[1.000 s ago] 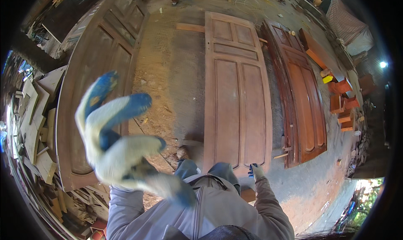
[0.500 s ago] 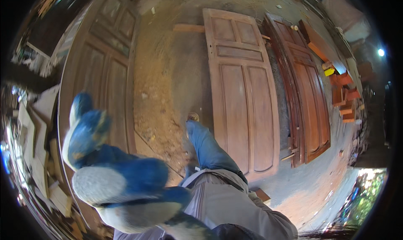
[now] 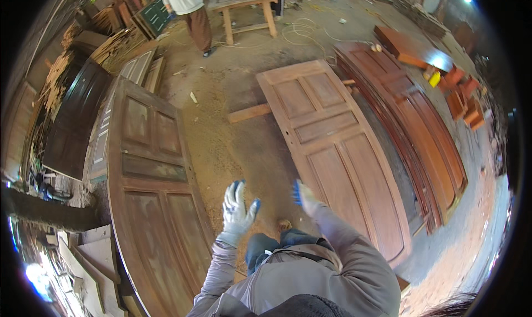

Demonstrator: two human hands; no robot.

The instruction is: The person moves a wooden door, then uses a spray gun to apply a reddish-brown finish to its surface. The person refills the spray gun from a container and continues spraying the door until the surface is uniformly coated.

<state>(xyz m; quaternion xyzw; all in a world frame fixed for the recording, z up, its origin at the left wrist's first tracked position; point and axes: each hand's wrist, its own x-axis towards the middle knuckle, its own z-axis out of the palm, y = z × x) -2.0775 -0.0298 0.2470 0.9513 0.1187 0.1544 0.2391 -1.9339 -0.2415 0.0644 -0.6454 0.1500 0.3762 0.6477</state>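
Observation:
In a white glove with blue fingers, my left hand [image 3: 238, 210] is held out over the floor, its fingers apart and nothing in them. Close beside it on the left is a dull brown panelled wooden door [image 3: 155, 187]. My right hand [image 3: 305, 198], gloved alike and slightly blurred, has its blue fingers stretched out with nothing visible in them. It is nearest the left edge of a paler reddish-brown panelled door [image 3: 328, 129], which lies on a wooden beam [image 3: 249, 113]. I cannot tell whether it touches that door.
Darker varnished doors [image 3: 407, 103] lie stacked on the right, near reddish wooden blocks [image 3: 464, 107] and a yellow object [image 3: 434, 79]. A person [image 3: 188, 9] stands by a wooden worktable [image 3: 244, 0] at the back. Loose cable [image 3: 302, 33] crosses the floor. Boards [image 3: 91, 267] lie at lower left.
The gloved hand that filled the lower left has dropped away from my head. My right hand has come into view. The view has tilted up, showing the person and worktable.

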